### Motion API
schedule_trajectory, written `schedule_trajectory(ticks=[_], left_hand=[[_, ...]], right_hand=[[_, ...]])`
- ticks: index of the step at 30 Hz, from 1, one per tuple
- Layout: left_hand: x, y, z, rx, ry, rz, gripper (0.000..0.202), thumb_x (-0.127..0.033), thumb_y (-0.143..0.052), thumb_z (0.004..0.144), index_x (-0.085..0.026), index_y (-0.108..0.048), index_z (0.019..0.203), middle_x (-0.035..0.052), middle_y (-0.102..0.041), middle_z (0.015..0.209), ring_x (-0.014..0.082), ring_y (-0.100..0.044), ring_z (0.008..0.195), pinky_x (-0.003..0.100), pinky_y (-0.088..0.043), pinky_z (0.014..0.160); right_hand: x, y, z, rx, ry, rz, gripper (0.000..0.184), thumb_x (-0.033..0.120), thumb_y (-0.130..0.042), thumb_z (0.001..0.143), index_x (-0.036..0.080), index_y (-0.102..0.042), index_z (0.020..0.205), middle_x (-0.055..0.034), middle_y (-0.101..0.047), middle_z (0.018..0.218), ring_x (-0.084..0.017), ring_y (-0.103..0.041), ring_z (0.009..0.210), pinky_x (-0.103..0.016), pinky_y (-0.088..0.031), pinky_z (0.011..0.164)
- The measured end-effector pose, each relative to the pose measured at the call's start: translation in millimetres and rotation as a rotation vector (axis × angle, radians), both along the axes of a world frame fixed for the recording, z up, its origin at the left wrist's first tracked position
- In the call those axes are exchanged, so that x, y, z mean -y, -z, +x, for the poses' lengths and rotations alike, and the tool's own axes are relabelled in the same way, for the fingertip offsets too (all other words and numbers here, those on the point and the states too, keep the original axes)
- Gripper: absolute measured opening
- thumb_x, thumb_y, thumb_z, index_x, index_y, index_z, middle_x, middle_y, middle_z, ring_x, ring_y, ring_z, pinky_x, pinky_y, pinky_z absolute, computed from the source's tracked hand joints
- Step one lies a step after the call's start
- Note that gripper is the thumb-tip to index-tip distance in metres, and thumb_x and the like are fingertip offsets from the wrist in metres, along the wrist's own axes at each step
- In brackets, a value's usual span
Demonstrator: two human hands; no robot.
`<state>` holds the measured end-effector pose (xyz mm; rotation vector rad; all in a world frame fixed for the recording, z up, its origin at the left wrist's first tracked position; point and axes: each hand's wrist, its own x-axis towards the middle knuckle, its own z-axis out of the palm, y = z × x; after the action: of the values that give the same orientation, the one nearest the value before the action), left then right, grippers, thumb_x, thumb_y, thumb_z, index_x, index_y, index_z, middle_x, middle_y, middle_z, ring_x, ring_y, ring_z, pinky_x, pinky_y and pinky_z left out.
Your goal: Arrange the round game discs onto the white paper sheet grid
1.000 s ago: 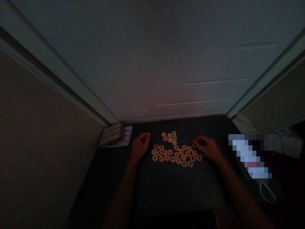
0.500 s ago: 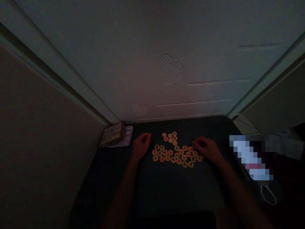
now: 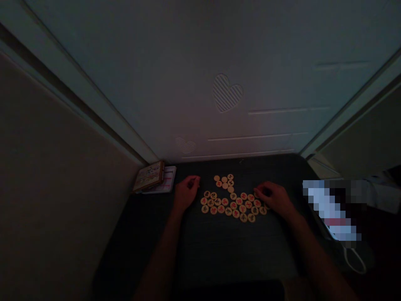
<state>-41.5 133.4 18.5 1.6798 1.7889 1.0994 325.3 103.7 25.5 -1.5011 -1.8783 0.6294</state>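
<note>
Round wooden Chinese chess pieces [image 3: 233,205] with red or black characters lie flat in a loose cluster on the dark table [image 3: 232,251]. A smaller group [image 3: 224,180] sits behind them, several of its pieces blank side up. My left hand [image 3: 187,193] rests left of the pieces, fingers curled and thumb against fingertip; whatever it may hold is hidden. At the cluster's right end, my right hand [image 3: 273,198] has its thumb and fingers closed at a piece mostly covered by the fingertips. Part of another piece [image 3: 266,206] shows beneath this hand.
Flat boxes [image 3: 148,176] are stacked at the table's back left corner. A white panel [image 3: 194,92] with embossed hearts rises behind the table. On the right lie a blurred-out bright object [image 3: 330,211] and a white cable loop [image 3: 355,263].
The right fingertips now cover more of the piece beneath them. My left hand and the other pieces keep their places; the whole view has shifted slightly.
</note>
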Motion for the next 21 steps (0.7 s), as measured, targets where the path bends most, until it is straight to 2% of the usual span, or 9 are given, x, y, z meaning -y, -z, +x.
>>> schedule_trajectory(ticks=[11, 21], left_hand=[[0.7, -3.1, 1.1, 0.005, 0.003, 0.0, 0.034, -0.05, -0.057, 0.093, -0.022, -0.075, 0.099, 0.0009, -0.075, 0.073, 0.0196, -0.072, 0.068, 0.029, -0.055, 0.067], [-0.1, 0.3, -0.4, -0.004, 0.01, -0.004, 0.036, -0.052, -0.057, 0.093, -0.022, -0.075, 0.1, 0.001, -0.076, 0.074, 0.0195, -0.072, 0.069, 0.029, -0.054, 0.069]], right_hand=[[-1.5, 6.4, 3.4, 0.003, -0.028, 0.008, 0.027, 0.051, -0.067, 0.087, 0.025, -0.072, 0.082, -0.0039, -0.072, 0.077, -0.021, -0.066, 0.068, -0.032, -0.05, 0.063], [-1.7, 8.0, 4.5, -0.007, 0.029, -0.026, 0.032, 0.051, -0.059, 0.093, 0.024, -0.075, 0.086, -0.0037, -0.076, 0.08, -0.021, -0.069, 0.07, -0.032, -0.05, 0.065]])
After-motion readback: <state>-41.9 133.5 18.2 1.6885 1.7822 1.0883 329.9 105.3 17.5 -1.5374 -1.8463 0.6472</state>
